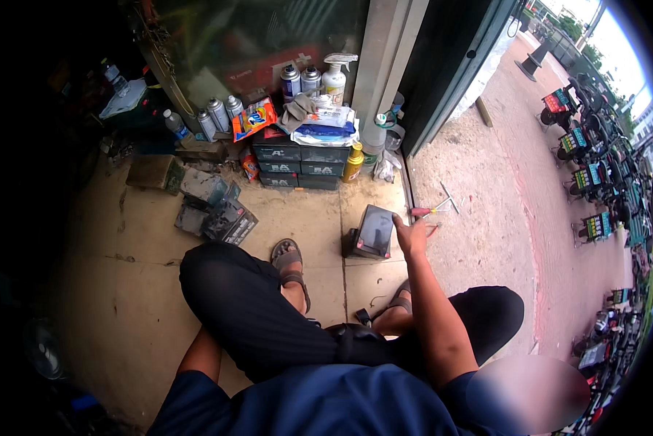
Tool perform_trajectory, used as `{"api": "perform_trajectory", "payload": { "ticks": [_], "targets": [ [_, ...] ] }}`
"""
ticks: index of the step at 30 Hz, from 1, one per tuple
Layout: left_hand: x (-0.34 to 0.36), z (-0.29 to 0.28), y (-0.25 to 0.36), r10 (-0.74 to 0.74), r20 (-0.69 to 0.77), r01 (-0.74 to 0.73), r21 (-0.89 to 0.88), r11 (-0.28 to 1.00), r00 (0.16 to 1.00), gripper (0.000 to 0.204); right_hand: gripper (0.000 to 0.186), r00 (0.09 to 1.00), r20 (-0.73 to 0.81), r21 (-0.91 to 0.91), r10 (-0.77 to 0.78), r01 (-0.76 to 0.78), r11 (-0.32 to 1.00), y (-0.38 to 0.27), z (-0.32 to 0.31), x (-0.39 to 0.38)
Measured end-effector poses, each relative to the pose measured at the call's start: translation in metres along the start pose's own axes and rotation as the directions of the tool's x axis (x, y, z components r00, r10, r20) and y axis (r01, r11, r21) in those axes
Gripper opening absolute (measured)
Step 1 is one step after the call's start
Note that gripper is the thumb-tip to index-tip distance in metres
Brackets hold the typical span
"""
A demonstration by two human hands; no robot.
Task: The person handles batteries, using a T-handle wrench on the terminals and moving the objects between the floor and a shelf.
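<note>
A black block-shaped battery point(374, 231) with red marks at its lower corners stands on the tiled floor in front of me. My right hand point(411, 236) is at its right edge, fingers apart, one fingertip seeming to touch the casing. Just beyond those fingers lies a red-handled screwdriver point(422, 211). A metal T-shaped tool point(450, 198) rests farther out on the concrete, and a small red-handled tool point(433, 230), partly hidden, is beside the hand. My left forearm goes down behind my left knee, which hides the left hand.
Used batteries point(228, 221) sit left of my foot. Stacked dark boxes point(297, 166) carry packets and a grey glove point(297, 110). Spray cans point(217, 115), a white spray bottle point(335, 80) and a yellow bottle point(353, 163) stand nearby. Parked scooters point(592, 182) line the pavement at right.
</note>
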State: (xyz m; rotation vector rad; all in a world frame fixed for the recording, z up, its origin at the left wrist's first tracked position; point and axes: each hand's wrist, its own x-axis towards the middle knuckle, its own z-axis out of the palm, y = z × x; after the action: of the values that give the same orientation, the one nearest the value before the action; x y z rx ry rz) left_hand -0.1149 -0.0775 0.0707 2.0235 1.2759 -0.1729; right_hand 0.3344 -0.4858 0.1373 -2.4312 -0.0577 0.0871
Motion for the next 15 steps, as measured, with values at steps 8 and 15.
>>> {"api": "perform_trajectory", "payload": {
  "ticks": [8,15],
  "targets": [
    [0.028,-0.031,0.019,0.129,-0.111,-0.158,-0.324,0.933,0.985,0.079,0.127,0.969,0.134,-0.298,0.209,-0.162,0.941,-0.047,0.067,-0.057],
    [0.062,-0.020,0.105,0.328,-0.291,-0.181,0.435,0.882,0.899,0.103,0.129,0.875,0.426,-0.326,-0.230,0.386,0.863,-0.013,0.029,-0.028]
  ]
}}
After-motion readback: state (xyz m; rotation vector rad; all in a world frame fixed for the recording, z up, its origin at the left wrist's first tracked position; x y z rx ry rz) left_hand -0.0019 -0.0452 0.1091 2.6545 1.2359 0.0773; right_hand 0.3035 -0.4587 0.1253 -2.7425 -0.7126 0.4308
